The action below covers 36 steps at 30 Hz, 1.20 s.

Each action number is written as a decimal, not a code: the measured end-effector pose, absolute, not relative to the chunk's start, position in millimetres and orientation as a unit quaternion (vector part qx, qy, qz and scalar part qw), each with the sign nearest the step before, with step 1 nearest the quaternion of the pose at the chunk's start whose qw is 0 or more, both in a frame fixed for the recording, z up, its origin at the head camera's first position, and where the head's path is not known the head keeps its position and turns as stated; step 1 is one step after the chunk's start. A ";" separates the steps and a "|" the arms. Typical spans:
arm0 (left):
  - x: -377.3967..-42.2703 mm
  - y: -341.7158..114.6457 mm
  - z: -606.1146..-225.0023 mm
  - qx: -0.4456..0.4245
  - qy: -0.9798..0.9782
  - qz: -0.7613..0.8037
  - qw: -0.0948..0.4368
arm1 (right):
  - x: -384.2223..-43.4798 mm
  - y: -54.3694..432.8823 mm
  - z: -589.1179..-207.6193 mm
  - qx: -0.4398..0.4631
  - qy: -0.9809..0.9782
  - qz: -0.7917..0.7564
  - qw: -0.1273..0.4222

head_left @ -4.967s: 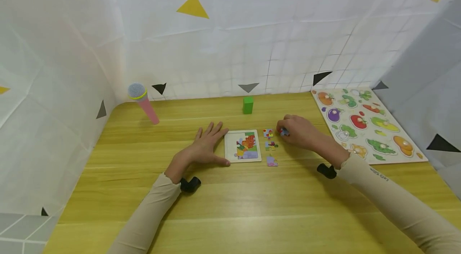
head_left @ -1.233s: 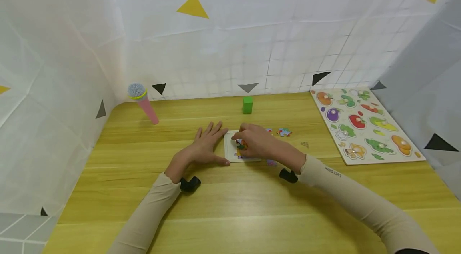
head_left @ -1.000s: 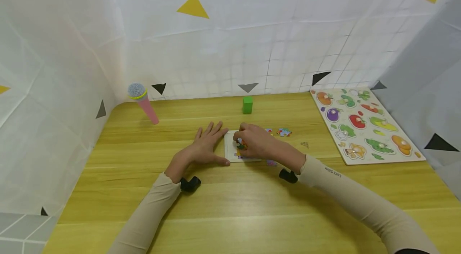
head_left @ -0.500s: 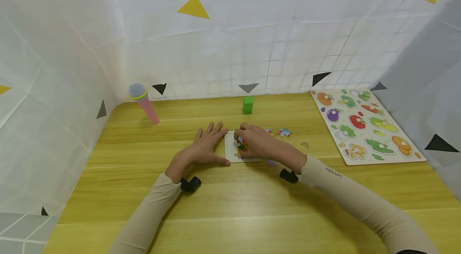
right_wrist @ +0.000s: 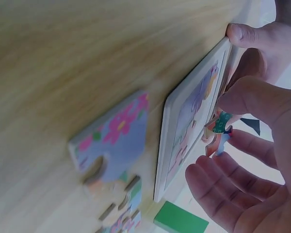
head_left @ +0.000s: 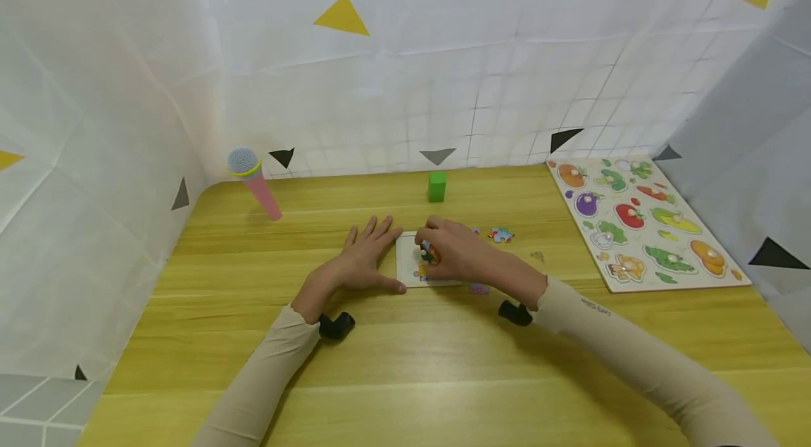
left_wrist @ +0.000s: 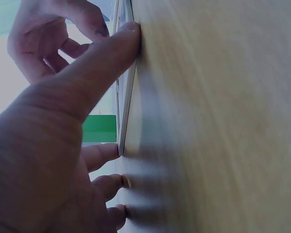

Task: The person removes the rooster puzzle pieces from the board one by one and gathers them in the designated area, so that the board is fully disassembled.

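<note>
A small wooden jigsaw tray [head_left: 407, 260] with a pale border lies mid-table, several picture pieces in it. My left hand [head_left: 356, 260] is spread flat at its left side, thumb at the near corner and index fingertip at the far one. Over the tray, my right hand [head_left: 457, 250] pinches a puzzle piece [right_wrist: 218, 127] with green, orange and blue on it, tilted up off the tray in the right wrist view. My right hand covers much of the tray in the head view. To the right lie a lilac piece with pink flowers [right_wrist: 117, 133] and a blue piece [head_left: 502, 234].
A green block [head_left: 436, 187] stands behind the tray. Back left is a pink toy microphone [head_left: 255, 183]. A vegetable peg-puzzle board [head_left: 598, 257] lies at the right. White sheeting [head_left: 393, 95] closes off the back and sides.
My right hand has left the blue piece on the right and come over the tray, now pinching a piece there. In the last second it shifted only slightly. My left hand has stayed put.
</note>
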<state>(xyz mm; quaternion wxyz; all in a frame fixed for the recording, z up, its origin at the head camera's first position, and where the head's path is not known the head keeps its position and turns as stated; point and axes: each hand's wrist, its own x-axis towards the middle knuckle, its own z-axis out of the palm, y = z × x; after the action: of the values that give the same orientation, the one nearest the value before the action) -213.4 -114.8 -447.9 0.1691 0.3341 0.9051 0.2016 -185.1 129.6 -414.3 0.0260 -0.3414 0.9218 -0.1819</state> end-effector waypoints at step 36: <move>-212.6 -113.6 -447.2 0.327 0.907 0.200 0.171 | -164.6 201.5 -406.7 -0.296 0.941 -0.162 0.001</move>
<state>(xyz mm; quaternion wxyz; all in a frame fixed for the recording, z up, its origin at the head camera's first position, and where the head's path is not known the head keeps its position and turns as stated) -212.6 -113.6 -447.2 0.1715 0.3274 0.9074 0.2002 -164.6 201.5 -406.7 0.0012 -0.2964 0.9411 -0.1625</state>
